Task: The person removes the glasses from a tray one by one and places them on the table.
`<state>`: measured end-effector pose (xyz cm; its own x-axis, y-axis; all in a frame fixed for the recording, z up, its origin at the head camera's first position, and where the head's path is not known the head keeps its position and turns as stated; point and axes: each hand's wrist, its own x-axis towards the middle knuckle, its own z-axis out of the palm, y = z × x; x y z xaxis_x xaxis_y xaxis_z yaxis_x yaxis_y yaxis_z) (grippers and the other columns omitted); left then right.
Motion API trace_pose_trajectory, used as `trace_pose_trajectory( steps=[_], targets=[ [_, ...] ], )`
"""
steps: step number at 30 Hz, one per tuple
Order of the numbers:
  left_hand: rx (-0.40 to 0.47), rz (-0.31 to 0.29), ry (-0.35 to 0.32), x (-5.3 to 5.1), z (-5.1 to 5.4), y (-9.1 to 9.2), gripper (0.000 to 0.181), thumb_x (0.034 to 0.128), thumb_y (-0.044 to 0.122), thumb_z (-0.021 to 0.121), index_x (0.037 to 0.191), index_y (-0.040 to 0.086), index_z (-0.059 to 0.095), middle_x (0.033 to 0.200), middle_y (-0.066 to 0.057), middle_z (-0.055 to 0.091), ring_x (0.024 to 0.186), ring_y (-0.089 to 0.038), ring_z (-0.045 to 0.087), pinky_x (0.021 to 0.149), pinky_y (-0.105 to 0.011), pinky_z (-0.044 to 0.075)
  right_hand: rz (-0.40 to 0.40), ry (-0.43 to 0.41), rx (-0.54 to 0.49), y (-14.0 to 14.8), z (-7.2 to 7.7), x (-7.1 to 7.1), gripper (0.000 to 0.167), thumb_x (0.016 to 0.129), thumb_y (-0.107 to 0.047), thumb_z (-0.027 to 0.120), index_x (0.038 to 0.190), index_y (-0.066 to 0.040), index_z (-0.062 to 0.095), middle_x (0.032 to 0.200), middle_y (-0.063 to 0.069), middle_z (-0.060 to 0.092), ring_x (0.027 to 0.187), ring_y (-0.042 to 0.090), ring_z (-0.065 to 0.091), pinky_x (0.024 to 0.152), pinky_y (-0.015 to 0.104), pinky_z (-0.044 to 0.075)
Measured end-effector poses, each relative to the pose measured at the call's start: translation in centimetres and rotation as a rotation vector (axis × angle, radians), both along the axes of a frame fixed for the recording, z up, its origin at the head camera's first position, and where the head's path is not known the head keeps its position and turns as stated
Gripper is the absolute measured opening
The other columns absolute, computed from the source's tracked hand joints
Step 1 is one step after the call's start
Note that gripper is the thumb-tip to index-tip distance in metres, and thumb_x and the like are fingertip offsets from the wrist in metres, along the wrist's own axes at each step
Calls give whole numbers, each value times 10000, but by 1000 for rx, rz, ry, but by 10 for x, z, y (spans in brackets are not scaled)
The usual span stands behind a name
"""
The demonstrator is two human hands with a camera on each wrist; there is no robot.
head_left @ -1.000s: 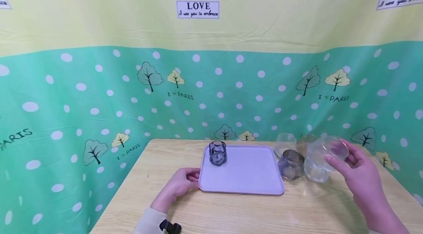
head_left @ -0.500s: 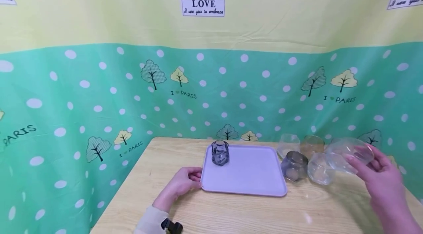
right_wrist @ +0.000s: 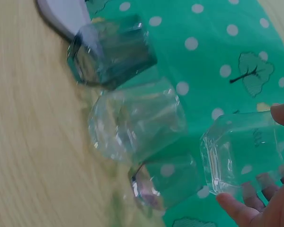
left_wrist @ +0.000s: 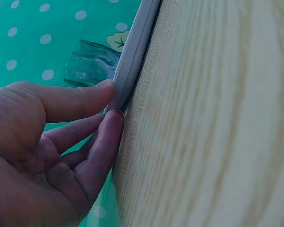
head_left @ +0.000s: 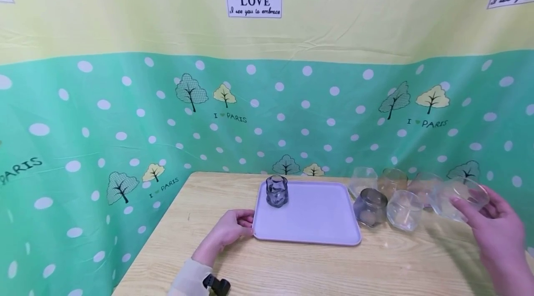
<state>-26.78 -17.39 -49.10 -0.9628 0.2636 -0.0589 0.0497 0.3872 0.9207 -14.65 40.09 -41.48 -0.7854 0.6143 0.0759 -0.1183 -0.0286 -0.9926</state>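
Observation:
My left hand (head_left: 229, 228) pinches the left rim of a pale lilac tray (head_left: 313, 222), thumb on top and a finger at the lower edge in the left wrist view. A smoky grey glass (head_left: 277, 192) stands upright near the tray's back left corner. On the right, my right hand (head_left: 500, 228) holds a clear glass (right_wrist: 241, 151) between thumb and fingers, raised off the table and tilted. Left of it stand a clear faceted glass (head_left: 404, 212), a dark grey faceted glass (head_left: 370, 210) and a faintly pink glass (head_left: 424, 189).
Behind those, an amber glass (head_left: 393, 181) and another clear glass (head_left: 363, 181) stand near the back edge of the wooden table (head_left: 317, 270). The dark grey glass is close to the tray's right rim. A patterned green and yellow curtain (head_left: 233, 143) hangs behind.
My right hand has carried the clear glass rightward, away from the other glasses, uncovering the pink one. My left hand stays at the tray's rim, and the tray keeps its place.

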Motion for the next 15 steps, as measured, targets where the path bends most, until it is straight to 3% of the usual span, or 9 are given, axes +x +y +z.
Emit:
trace_pose_trajectory(
  steps=[4, 6, 7, 9, 12, 13, 15],
  targets=[
    [5, 7, 0, 0, 1, 0, 630, 776, -125, 819, 1377, -119, 630, 1110, -113, 703, 942, -212, 674, 846, -353, 599, 17, -28, 9, 11, -9, -2, 927, 892, -111, 888, 1638, -318, 377, 1182, -312, 590, 1043, -156, 537, 686, 44, 509],
    [2, 8, -1, 0, 1, 0, 629, 780, -121, 822, 1379, -118, 630, 1111, -112, 702, 944, -212, 672, 842, -349, 596, 33, -66, 40, 16, -15, -3, 934, 896, -139, 890, 1642, -326, 360, 1189, -319, 572, 1067, -145, 517, 692, 46, 511],
    [1, 8, -3, 0, 1, 0, 628, 782, -119, 823, 1380, -116, 631, 1112, -111, 702, 946, -211, 671, 840, -345, 595, 40, -101, 86, 18, -18, -3, 948, 909, -170, 882, 1662, -316, 326, 1268, -289, 590, 1087, -142, 510, 697, 44, 509],
    [-4, 9, -4, 0, 0, 0, 627, 783, -114, 827, 1379, -112, 634, 1110, -109, 703, 945, -210, 672, 835, -336, 592, 53, -183, 181, 21, -24, -5, 975, 936, -265, 861, 1696, -283, 249, 1472, -199, 556, 1285, -72, 483, 708, 42, 504],
    [-6, 9, -8, 0, 0, 1, 625, 785, -110, 827, 1379, -108, 636, 1107, -104, 701, 944, -205, 670, 829, -324, 589, 66, -290, 322, 25, -30, -6, 1031, 966, -400, 810, 1724, -190, 142, 1699, -86, 353, 1449, 35, 401, 712, 59, 508],
    [-5, 10, -10, 0, 0, 1, 624, 784, -111, 826, 1379, -108, 637, 1105, -104, 701, 944, -205, 669, 829, -322, 588, 68, -313, 360, 26, -31, -7, 1059, 971, -435, 795, 1724, -150, 108, 1715, -94, 305, 1462, 35, 377, 714, 66, 510],
    [-4, 10, -9, 0, 0, 1, 622, 784, -112, 825, 1378, -107, 638, 1100, -105, 700, 941, -204, 670, 829, -323, 587, 79, -319, 387, 27, -34, -7, 1066, 972, -451, 788, 1723, -129, 103, 1656, -126, 379, 1356, 2, 457, 710, 88, 524]
  ],
)
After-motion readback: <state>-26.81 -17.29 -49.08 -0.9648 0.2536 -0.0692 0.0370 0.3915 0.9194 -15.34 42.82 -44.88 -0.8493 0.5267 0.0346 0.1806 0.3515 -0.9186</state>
